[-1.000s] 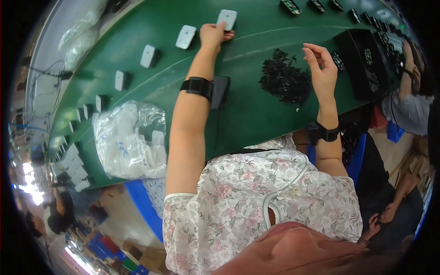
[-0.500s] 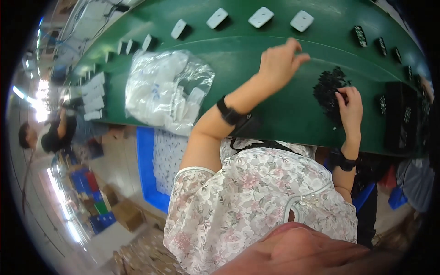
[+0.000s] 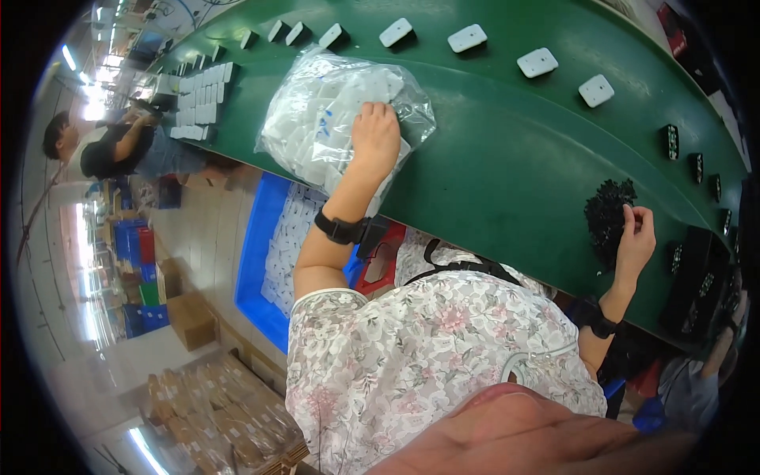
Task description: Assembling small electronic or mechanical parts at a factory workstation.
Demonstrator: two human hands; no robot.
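At the bottom of the frame the person's floral blouse (image 3: 427, 356) fills the near view, both forearms reaching up from it, each with a black wristband. The right hand (image 3: 636, 237), at the right middle of the frame, pinches its fingertips closed on a small black piece at the edge of a heap of black parts (image 3: 608, 212) lying on the green tabletop (image 3: 507, 158). The left hand (image 3: 375, 138), in the upper middle, lies palm down on a clear plastic bag (image 3: 317, 119) full of white plates; the fingers are spread flat over the bag, and I cannot tell whether that grip has closed on anything inside. The bag sits at the near edge of the tabletop, just above a blue bin (image 3: 257, 261) of more white pieces on the floor side. Farther back, a row of white plates (image 3: 467, 38) runs along the upper part of the belt, with small black components (image 3: 673, 141) toward the upper right. At the far left, another person (image 3: 103, 146) works beside stacked white plates
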